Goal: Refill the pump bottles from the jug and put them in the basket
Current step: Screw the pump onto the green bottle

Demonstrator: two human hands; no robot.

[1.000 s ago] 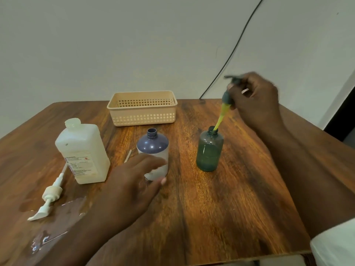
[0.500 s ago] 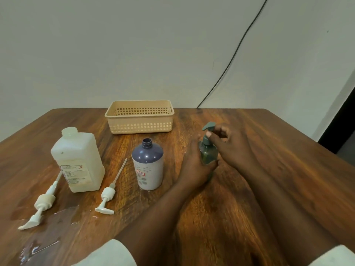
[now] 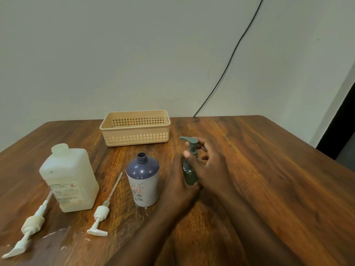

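A small green pump bottle (image 3: 189, 174) stands upright at the table's middle. My left hand (image 3: 178, 181) wraps its body from the left. My right hand (image 3: 209, 162) grips its green pump head (image 3: 189, 140) at the neck. Left of it stands a blue-and-white bottle (image 3: 143, 181) with an open neck and no pump. The translucent white jug (image 3: 69, 179) stands uncapped further left. The beige basket (image 3: 135, 138) sits at the back with nothing visible inside.
Two white pump heads with tubes lie on the table: one (image 3: 100, 214) in front of the jug's right side, one (image 3: 31, 225) near the left edge. A wet spill (image 3: 53, 240) glistens at the front left. A black cable (image 3: 228, 64) runs down the wall.
A second ago my right hand held the pump above the green bottle, with its tube in the neck. The pump now sits on the bottle and my left hand has moved over from the blue bottle.
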